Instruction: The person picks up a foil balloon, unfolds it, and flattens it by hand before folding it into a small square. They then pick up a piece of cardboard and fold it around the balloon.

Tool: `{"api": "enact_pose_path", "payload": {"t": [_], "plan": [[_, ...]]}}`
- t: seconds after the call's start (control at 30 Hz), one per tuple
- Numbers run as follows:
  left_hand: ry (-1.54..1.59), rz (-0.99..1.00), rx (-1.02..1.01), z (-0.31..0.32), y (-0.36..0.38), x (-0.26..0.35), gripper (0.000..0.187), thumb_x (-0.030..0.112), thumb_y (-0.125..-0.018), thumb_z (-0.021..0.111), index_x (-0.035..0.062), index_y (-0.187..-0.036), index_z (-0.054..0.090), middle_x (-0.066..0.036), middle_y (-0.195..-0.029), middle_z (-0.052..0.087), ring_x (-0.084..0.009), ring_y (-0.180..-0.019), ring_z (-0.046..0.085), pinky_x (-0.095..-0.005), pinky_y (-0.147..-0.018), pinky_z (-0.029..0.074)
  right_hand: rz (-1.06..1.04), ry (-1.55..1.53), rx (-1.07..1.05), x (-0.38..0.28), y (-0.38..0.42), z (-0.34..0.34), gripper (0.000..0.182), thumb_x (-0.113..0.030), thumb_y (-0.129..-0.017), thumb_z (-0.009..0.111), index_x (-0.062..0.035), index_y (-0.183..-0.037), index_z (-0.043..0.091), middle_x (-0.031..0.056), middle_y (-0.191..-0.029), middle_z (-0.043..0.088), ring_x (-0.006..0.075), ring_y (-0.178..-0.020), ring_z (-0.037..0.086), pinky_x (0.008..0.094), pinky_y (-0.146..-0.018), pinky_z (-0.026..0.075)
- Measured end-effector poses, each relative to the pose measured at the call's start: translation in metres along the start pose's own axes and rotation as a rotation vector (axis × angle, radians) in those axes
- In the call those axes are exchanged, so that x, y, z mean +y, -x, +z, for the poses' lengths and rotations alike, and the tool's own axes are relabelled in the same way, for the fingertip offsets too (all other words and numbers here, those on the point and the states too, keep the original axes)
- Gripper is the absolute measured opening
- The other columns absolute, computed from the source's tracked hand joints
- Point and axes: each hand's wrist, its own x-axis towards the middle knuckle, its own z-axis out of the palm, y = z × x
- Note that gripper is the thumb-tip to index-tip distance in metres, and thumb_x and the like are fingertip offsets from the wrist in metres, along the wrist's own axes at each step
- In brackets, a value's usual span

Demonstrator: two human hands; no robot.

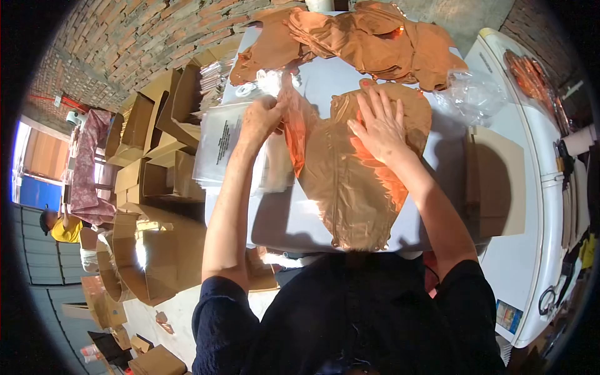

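A flat, copper-coloured foil balloon (340, 169) lies spread over the white table (275, 215) in front of me, creased and with shiny orange patches. My right hand (382, 130) rests flat on its upper right part, fingers stretched out. At the upper left, my left hand (264, 117) is closed, its fingertips pinching a glossy orange flap of foil (295, 140) that hangs down beside the balloon. Under and next to my left wrist lies a stack of clear plastic bags (215, 147) with printed text.
More crumpled copper foil balloons (375, 53) cover the table's far side. Clear plastic (472, 94) and a cardboard sheet (497, 181) lie right, by a white appliance (531, 250). Open cardboard boxes (159, 250) stand left. A person in yellow (65, 229) is at far left.
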Motion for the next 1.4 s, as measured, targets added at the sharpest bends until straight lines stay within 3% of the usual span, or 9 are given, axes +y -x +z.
{"api": "enact_pose_path", "payload": {"t": [0.3,0.43,0.53,0.93,1.03,1.1,1.27,1.37,1.4], "plan": [[0.289,-0.034,-0.069,0.0,-0.005,-0.011,0.031,0.026,-0.102,0.059,-0.0038,-0.109,0.067,-0.012,-0.089,0.074,-0.0219,-0.07,0.073,-0.0357,-0.064,0.062,-0.173,-0.035,-0.162,-0.038,0.092,-0.028,0.071,-0.048,-0.101,0.058,-0.0156,-0.16,0.038,0.0158,-0.169,0.024,0.039,-0.158,0.012,0.0675,-0.124,0.006],[0.368,-0.029,-0.099,-0.001,0.002,-0.003,0.031,0.027,-0.103,0.059,-0.0022,-0.108,0.067,-0.012,-0.09,0.074,-0.0218,-0.073,0.074,-0.0365,-0.067,0.063,-0.176,-0.058,-0.169,-0.041,0.1,-0.018,0.071,-0.049,-0.102,0.057,-0.0134,-0.161,0.037,0.0161,-0.17,0.024,0.0387,-0.159,0.013,0.0652,-0.125,0.006],[0.416,-0.021,-0.14,0.001,0.0,-0.003,0.03,0.028,-0.103,0.059,-0.0009,-0.107,0.066,-0.011,-0.091,0.074,-0.0214,-0.073,0.074,-0.0368,-0.069,0.063,-0.176,-0.065,-0.212,-0.042,0.1,-0.018,0.072,-0.054,-0.104,0.051,-0.015,-0.163,0.035,0.0155,-0.171,0.022,0.0381,-0.16,0.01,0.0664,-0.126,0.0],[0.595,0.006,-0.227,0.005,0.003,0.005,0.026,0.026,-0.104,0.056,0.0014,-0.104,0.064,-0.007,-0.082,0.07,-0.0178,-0.07,0.07,-0.0321,-0.065,0.061,-0.171,-0.026,-0.223,-0.045,0.1,-0.018,0.073,-0.057,-0.104,0.048,-0.0151,-0.163,0.035,0.0142,-0.171,0.023,0.0375,-0.16,0.01,0.0668,-0.125,0.0],[0.657,0.05,-0.249,0.018,0.007,0.023,0.024,0.025,-0.104,0.056,0.002,-0.102,0.063,-0.008,-0.08,0.069,-0.018,-0.069,0.07,-0.0306,-0.064,0.06,-0.189,-0.052,-0.16,-0.044,0.101,-0.014,0.068,-0.054,-0.105,0.048,-0.01,-0.157,0.045,0.0162,-0.17,0.026,0.0379,-0.16,0.01,0.0669,-0.125,0.001],[0.681,0.071,-0.308,0.032,0.009,0.037,0.026,0.026,-0.106,0.053,0.0023,-0.102,0.062,-0.012,-0.084,0.072,-0.0195,-0.07,0.073,-0.0293,-0.064,0.06,-0.167,0.015,-0.279,-0.048,0.098,-0.026,0.065,-0.052,-0.105,0.048,-0.0058,-0.15,0.052,0.0182,-0.167,0.031,0.0387,-0.159,0.011,0.0671,-0.125,0.002],[0.563,0.257,-0.467,0.084,0.014,0.034,0.026,0.026,-0.106,0.057,0.0017,-0.113,0.064,-0.011,-0.102,0.074,-0.0173,-0.097,0.07,-0.033,-0.091,0.054,-0.211,0.042,-0.236,-0.044,0.099,-0.021,0.063,-0.048,-0.104,0.049,-0.0002,-0.143,0.059,0.0204,-0.157,0.041,0.0408,-0.158,0.015,0.0682,-0.124,0.003],[0.318,0.345,-0.038,0.095,0.03,0.012,0.021,0.018,-0.105,0.06,0.0014,-0.117,0.064,-0.01,-0.105,0.072,-0.0163,-0.098,0.068,-0.0336,-0.087,0.054,-0.214,-0.015,-0.127,-0.043,0.101,-0.013,0.065,-0.049,-0.104,0.048,-0.0007,-0.147,0.055,0.0197,-0.158,0.04,0.0408,-0.158,0.015,0.0689,-0.124,0.003],[0.226,0.393,0.109,0.095,0.039,0.004,0.024,0.012,-0.1,0.058,-0.0003,-0.121,0.061,-0.022,-0.11,0.069,-0.0427,-0.1,0.067,-0.045,-0.09,0.054,-0.206,0.017,-0.197,-0.044,0.099,-0.018,0.067,-0.05,-0.104,0.047,-0.0039,-0.152,0.051,0.0179,-0.161,0.038,0.0402,-0.158,0.015,0.0688,-0.124,0.002]]}}
